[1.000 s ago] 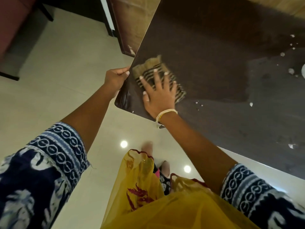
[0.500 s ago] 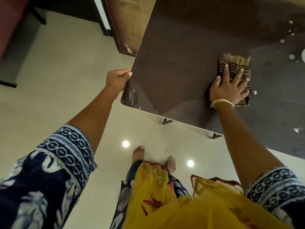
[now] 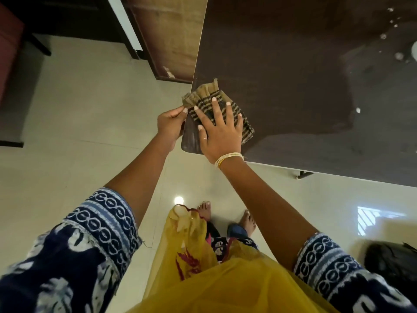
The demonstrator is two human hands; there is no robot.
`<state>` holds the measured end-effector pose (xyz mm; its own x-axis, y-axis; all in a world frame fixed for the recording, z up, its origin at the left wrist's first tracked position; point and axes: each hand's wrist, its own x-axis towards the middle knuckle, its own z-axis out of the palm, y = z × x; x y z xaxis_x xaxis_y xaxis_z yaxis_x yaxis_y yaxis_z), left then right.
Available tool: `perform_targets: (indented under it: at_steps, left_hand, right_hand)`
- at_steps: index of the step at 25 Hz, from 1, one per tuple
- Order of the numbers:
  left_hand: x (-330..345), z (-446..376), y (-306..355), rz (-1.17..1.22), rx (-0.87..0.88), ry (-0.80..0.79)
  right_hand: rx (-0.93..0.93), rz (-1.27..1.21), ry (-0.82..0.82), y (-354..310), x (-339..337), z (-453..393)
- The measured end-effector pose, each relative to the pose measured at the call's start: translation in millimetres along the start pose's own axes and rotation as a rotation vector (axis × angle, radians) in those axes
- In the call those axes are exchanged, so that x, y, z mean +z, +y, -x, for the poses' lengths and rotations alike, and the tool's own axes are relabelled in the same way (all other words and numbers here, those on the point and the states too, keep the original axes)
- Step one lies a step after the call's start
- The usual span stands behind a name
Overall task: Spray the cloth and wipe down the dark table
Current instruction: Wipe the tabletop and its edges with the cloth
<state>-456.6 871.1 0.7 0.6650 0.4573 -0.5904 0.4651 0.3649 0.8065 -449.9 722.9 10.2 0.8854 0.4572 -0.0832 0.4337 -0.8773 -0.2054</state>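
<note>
— Cloth (image 3: 222, 102): one, striped tan and dark, folded, lying on the near left corner of the tabletop (image 3: 282, 71), its far left edge hanging a little past the rim.

— And your hands?

— Two. Your right hand (image 3: 222, 134) lies flat on the cloth, fingers straight and spread, pressing it down; that grip is wide, curled round nothing. Your left hand (image 3: 169, 125) is at the left edge of the tabletop, just beside the cloth, with its fingers curled onto the rim; you hold the edge there. Whether its fingertips also touch the cloth, you cannot tell.

— What else can you count?

— One pale bangle (image 3: 228, 158) on your right wrist, two patterned blue sleeves, two bare feet on the floor (image 3: 67, 136), one yellow scarf (image 3: 214, 279) hanging before you.

— The surface?

— Dark brown wood grain, with a darker patch in the middle and several pale droplets (image 3: 357, 110) at the far right.

— The room?

— Glossy pale tiled floor showing a round light reflection, a brown wooden panel (image 3: 171, 35) beyond the left edge, dark furniture at far left, a black object (image 3: 392, 263) on the floor at near right.
</note>
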Motion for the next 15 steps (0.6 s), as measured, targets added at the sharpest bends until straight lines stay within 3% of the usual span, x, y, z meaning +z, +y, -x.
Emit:
perform_targets:
  at_steps: [7, 12, 15]
  left_hand:
    - [-0.6, 2.9, -1.7, -0.122, 0.099, 0.060]
    - [-2.9, -1.7, 0.0, -0.190, 0.147, 0.016]
    - [-7.5, -2.5, -1.3, -0.322, 0.229, 0.019]
  right_hand:
    - [0.395, -0.026, 0.019, 36.5, -16.0, -48.5]
    - [-0.041, 0.096, -0.048, -11.8, -6.5, -60.1]
    - [0.008, 0.063, -0.036, 6.0, -21.4, -105.9]
